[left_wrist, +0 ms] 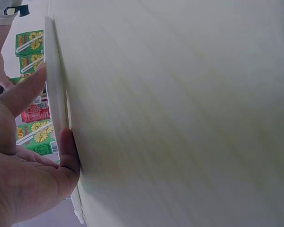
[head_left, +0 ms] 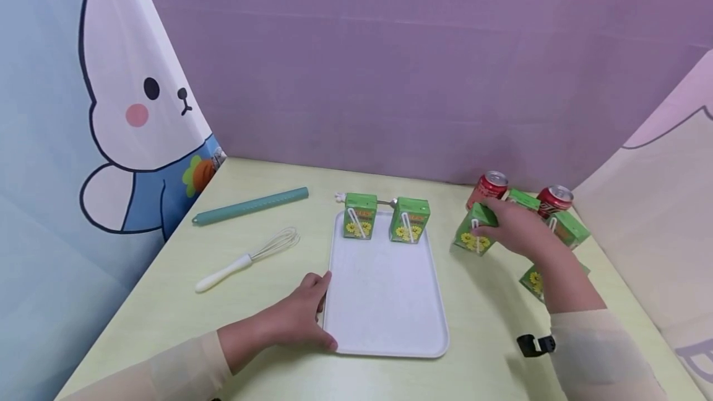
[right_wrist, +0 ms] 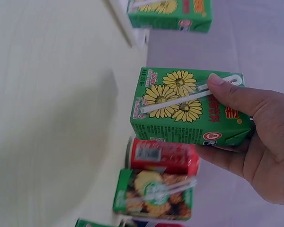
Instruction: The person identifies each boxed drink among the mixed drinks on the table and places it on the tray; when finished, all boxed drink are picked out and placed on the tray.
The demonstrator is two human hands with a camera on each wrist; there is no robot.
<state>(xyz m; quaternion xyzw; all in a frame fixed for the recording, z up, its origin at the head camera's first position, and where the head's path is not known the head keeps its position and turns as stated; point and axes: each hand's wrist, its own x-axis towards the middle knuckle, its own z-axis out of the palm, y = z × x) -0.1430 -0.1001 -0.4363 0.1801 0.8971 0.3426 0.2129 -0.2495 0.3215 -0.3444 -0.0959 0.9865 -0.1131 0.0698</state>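
Observation:
My right hand [head_left: 515, 228] grips a green drink carton [right_wrist: 189, 106] with yellow flowers and a white straw, thumb across its front. The carton is held tilted, above the table in the right wrist view. With thumb and fingers, my left hand [head_left: 298, 317] holds the left edge of a white tray [head_left: 387, 302] near its front corner. Two similar cartons, a left one [head_left: 359, 218] and a right one [head_left: 409, 221], stand side by side at the tray's far end. In the left wrist view, the left thumb partly covers the things behind the rim.
Behind my right hand stand two red cans, one [head_left: 488, 187] left of the other [head_left: 554, 200], among more green cartons [head_left: 567, 229]. A whisk [head_left: 245, 260] and a teal rod [head_left: 250, 206] lie left of the tray. A thin metal handle [head_left: 384, 202] shows behind the cartons.

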